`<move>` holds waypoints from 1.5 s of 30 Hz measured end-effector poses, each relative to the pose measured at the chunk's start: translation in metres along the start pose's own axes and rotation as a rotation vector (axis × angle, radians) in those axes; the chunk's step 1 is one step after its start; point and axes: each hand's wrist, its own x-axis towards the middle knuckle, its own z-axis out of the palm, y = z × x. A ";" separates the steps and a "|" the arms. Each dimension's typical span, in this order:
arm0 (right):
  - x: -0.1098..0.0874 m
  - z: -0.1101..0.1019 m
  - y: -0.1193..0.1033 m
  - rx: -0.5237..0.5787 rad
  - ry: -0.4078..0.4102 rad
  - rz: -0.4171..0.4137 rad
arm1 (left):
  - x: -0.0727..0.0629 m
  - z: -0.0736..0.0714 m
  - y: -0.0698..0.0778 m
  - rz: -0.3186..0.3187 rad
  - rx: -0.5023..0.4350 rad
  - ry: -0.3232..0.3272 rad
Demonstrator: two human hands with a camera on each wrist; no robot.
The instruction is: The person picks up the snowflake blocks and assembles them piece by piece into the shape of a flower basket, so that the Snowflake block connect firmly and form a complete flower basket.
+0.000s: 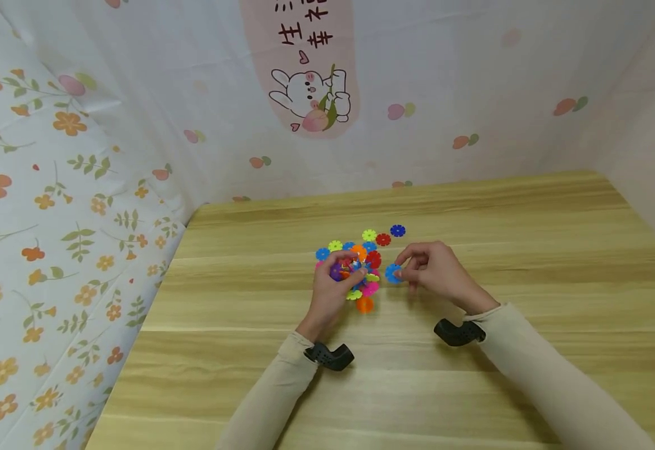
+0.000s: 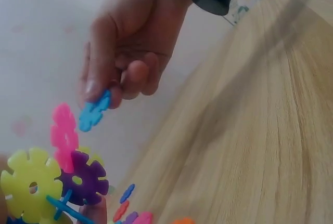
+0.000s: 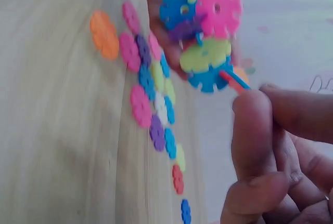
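Note:
My left hand (image 1: 327, 292) holds a cluster of interlocked flower-shaped plastic discs (image 3: 221, 8), in yellow, pink, blue and purple, raised over the table. To its right, my right hand (image 1: 439, 275) pinches a single light blue notched disc (image 1: 393, 273) between thumb and fingertips. That disc (image 2: 93, 114) hangs near a pink disc (image 2: 64, 133) on the cluster in the left wrist view; a gap shows between them. Seen nearly edge-on in the right wrist view, it seems close to the cluster, but contact is unclear. The left fingers are partly hidden behind the discs.
Loose discs lie around and beneath the left hand, among them an orange disc (image 1: 364, 304) at the near side. A dark blue disc (image 1: 397, 230) and a red disc (image 1: 383, 239) lie farther back on the wooden table (image 1: 220, 375). A printed cloth (image 1: 429, 81) hangs behind.

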 end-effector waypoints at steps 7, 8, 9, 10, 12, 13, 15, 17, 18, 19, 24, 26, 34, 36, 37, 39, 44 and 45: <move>-0.005 0.009 -0.009 0.030 0.054 -0.047 | 0.001 0.007 0.003 0.037 -0.027 -0.007; -0.005 0.010 -0.009 0.030 0.062 -0.048 | 0.001 0.008 0.003 0.045 -0.028 -0.009; -0.005 0.011 -0.009 0.027 0.071 -0.048 | 0.001 0.009 0.004 0.053 -0.029 -0.012; -0.005 0.011 -0.009 0.026 0.083 -0.048 | 0.001 0.009 0.004 0.062 -0.029 -0.012; -0.005 0.013 -0.009 0.021 0.112 -0.048 | 0.000 0.011 0.004 0.083 -0.008 -0.009; -0.006 0.015 -0.009 0.018 0.129 -0.050 | 0.000 0.012 0.004 0.093 0.005 -0.004; -0.006 0.017 -0.008 0.018 0.156 -0.053 | -0.001 0.014 0.004 0.113 0.039 0.006; -0.006 0.020 -0.007 0.026 0.176 -0.055 | -0.003 0.016 0.004 0.130 0.068 0.017; -0.006 0.021 -0.007 0.034 0.182 -0.056 | -0.003 0.017 0.004 0.135 0.069 0.020; -0.006 0.023 -0.006 0.042 0.188 -0.057 | -0.004 0.018 0.004 0.133 0.066 0.024; -0.006 0.027 -0.005 0.112 0.221 -0.066 | -0.007 0.022 0.006 0.118 0.040 0.046; -0.005 0.029 -0.005 0.139 0.235 -0.066 | -0.007 0.023 0.007 0.118 0.060 0.067; -0.009 0.035 -0.002 0.227 0.200 0.001 | -0.011 0.024 0.004 0.059 0.188 0.068; -0.009 0.035 0.000 0.246 0.196 0.021 | -0.011 0.022 0.003 0.058 0.196 0.049; -0.009 0.035 0.001 0.247 0.194 0.026 | -0.011 0.021 0.003 0.055 0.196 0.036; -0.010 0.034 0.003 0.243 0.193 0.035 | -0.011 0.019 0.002 0.043 0.164 -0.009; -0.012 0.029 0.006 0.256 0.179 0.045 | -0.012 0.012 0.004 0.006 0.103 -0.139; -0.012 0.028 0.007 0.258 0.173 0.045 | -0.013 0.010 0.004 0.003 0.104 -0.163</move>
